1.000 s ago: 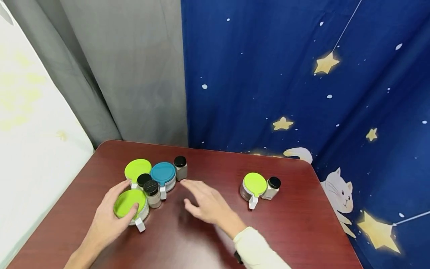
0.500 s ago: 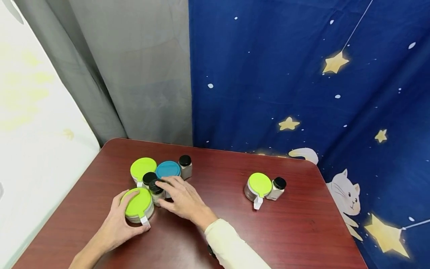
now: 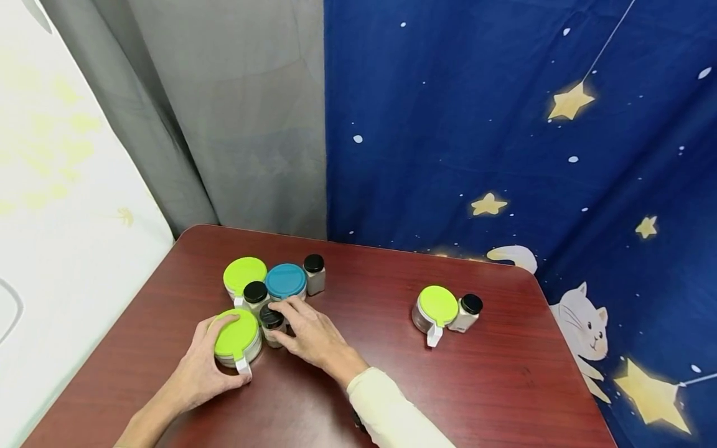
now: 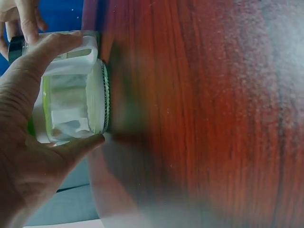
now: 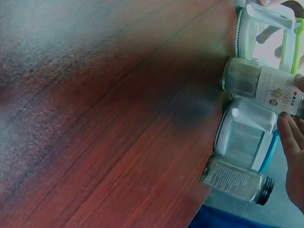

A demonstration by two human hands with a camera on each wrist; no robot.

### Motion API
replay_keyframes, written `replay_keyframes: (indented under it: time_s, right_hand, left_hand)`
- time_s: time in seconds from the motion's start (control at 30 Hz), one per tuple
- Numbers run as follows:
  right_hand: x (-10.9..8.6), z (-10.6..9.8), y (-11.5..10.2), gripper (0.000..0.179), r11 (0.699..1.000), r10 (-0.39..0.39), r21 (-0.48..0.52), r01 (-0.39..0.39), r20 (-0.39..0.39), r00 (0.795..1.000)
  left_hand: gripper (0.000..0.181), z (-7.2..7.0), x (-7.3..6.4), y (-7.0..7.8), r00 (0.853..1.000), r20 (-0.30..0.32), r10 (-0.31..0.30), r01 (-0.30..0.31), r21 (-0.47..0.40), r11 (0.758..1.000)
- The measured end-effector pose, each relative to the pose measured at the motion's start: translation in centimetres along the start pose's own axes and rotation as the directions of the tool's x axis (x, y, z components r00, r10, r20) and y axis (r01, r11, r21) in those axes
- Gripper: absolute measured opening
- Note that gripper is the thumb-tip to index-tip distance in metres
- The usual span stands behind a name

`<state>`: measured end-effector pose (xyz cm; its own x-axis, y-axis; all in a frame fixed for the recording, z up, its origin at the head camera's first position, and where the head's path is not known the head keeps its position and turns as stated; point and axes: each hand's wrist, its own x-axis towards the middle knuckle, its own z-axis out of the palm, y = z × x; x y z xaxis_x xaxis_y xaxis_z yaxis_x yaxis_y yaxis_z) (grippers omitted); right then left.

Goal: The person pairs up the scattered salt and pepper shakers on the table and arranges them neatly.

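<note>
The near green-lidded jar [image 3: 238,336] stands on the left part of the table, and the left hand [image 3: 201,361] grasps it, thumb at the near side by the handle and fingers over the far left side. The glass is clear, but what is inside cannot be told. Just right of it is the labelled bottle [image 3: 272,323] with a black cap; the right hand [image 3: 313,333] pinches it between thumb and fingers. Its lower glass looks greyish, contents unclear. Behind these are the far green-lidded jar [image 3: 244,274], the middle bottle [image 3: 256,294] with its black cap, the blue-lidded jar [image 3: 286,280] and, at the right end of the group, the square bottle [image 3: 315,280], whose print shows in the right wrist view. Well to the right stand the lone green-lidded jar [image 3: 439,308] and, beside it, the slightly tilted-looking bottle [image 3: 465,316].

The table [image 3: 504,386] is glossy reddish-brown wood. Beyond it hang a grey curtain [image 3: 246,124] on the left and a blue curtain [image 3: 448,124] with stars and a cat on the right; a white surface [image 3: 67,249] lies along the left.

The far corners are rounded. The far jars sit near the back edge, and a broad stretch of tabletop separates the group from the right-hand pair
</note>
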<state>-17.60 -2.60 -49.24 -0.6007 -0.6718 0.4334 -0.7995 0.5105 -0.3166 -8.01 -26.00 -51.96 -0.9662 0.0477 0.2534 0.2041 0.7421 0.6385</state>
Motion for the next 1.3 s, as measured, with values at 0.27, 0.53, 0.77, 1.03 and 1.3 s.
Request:
replay_keyframes:
  time_s: [0.27, 0.53, 0.77, 1.03, 1.3]
  right_hand:
    - [-0.4, -0.1, -0.1, 0.051, 1.000, -0.021, 0.004, 0.021, -0.036, 0.999]
    - [-0.4, -0.1, 0.0, 0.050, 0.995, -0.007, 0.100, 0.015, -0.082, 0.997]
    - [-1.6, 0.0, -0.6, 0.052, 0.952, 0.049, 0.306, -0.022, -0.079, 0.996]
    - [-2.9, -1.2, -0.6, 0.051, 0.889, 0.077, 0.458, -0.015, -0.116, 0.990]
    - [-5.4, -3.7, 1.2, 0.051, 0.865, 0.097, 0.502, -0.017, -0.134, 0.986]
  left_hand:
    - [0.110, 0.0, 0.1, 0.0, 0.999, 0.011, 0.032, -0.032, 0.009, 0.999]
    - [0.109, 0.0, 0.5, -0.1, 0.999, 0.029, 0.045, -0.045, 0.006, 0.999]
    - [0.107, 0.2, -1.0, 0.1, 0.996, 0.050, 0.072, -0.073, 0.002, 0.997]
    - [0.107, 0.5, -1.5, 1.9, 0.995, 0.076, 0.062, -0.060, -0.016, 0.998]
    - [0.108, 2.1, 0.0, 4.7, 0.986, 0.122, 0.111, -0.104, -0.062, 0.993]
